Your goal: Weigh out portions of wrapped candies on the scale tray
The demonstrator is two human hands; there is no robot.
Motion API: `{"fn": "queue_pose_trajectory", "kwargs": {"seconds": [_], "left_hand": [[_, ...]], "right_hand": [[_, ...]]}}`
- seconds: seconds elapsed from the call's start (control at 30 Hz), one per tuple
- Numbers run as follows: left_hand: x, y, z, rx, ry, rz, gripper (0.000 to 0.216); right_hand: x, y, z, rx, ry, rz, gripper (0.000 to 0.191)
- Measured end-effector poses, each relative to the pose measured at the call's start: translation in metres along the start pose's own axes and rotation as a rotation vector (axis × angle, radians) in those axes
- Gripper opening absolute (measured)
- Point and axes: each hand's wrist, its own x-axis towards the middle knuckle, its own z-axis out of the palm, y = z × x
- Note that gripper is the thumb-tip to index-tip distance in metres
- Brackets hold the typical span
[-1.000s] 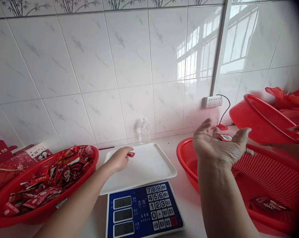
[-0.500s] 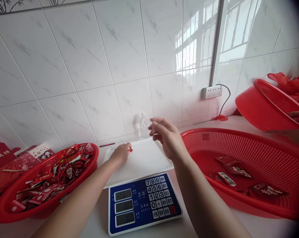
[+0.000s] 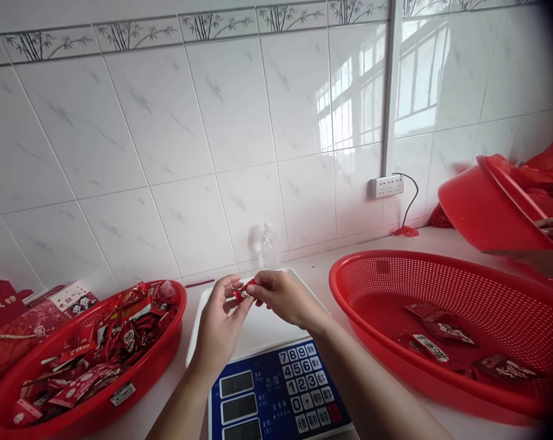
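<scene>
Above the white scale tray (image 3: pixel 269 327), midway along the desk, left hand (image 3: pixel 219 324) and right hand (image 3: pixel 285 298) pinch a red sweet packet (image 3: pixel 243 293), fingers closed on its ends. It looks light, crinkly and probably slippery, so the ends seem safest to grip.

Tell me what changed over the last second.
The right hand swung left from above the right basket, the packets gone from its palm, and joined the left hand, which lifted the small red packet off the white tray. Fingers of both hands now pinch it above the tray. The left basket, scale and right basket stayed put.
</scene>
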Motion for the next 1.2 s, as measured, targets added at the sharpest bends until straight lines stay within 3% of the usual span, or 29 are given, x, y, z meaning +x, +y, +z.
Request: {"fn": "queue_pose_trajectory", "kwargs": {"seconds": [0.27,0.37,0.43,0.57,0.67,0.77,1.03,1.2], "left_hand": [[-0.003,-0.003,-0.015,-0.153,-0.052,-0.131,0.024],[-0.004,-0.001,-0.016,-0.220,-0.057,-0.158,0.029],[-0.005,0.000,-0.016,-0.254,-0.041,-0.159,0.032],[-0.005,0.002,-0.016,-0.266,-0.071,-0.145,0.027],[-0.006,0.000,-0.014,-0.257,-0.108,-0.145,0.025],[-0.007,-0.004,-0.011,-0.247,-0.157,-0.141,0.023],[-0.015,0.002,-0.009,-0.068,-0.276,-0.047,0.018],[-0.004,0.010,-0.036,0.122,-0.221,-0.019,0.014]], "right_hand": [[0.002,0.008,0.003,0.155,-0.145,0.051,0.019],[0.004,0.015,-0.001,0.294,-0.122,0.022,0.018],[0.006,0.017,-0.010,0.482,-0.023,-0.024,0.015],[0.005,0.019,-0.040,0.824,0.337,-0.219,0.007],[0.000,0.018,-0.064,0.838,0.533,-0.348,0.015],[-0.006,0.013,-0.075,0.808,0.609,-0.341,0.015],[-0.009,-0.015,-0.039,0.893,0.486,-0.154,0.007],[-0.008,-0.016,-0.030,0.908,0.461,-0.068,0.012]]}}
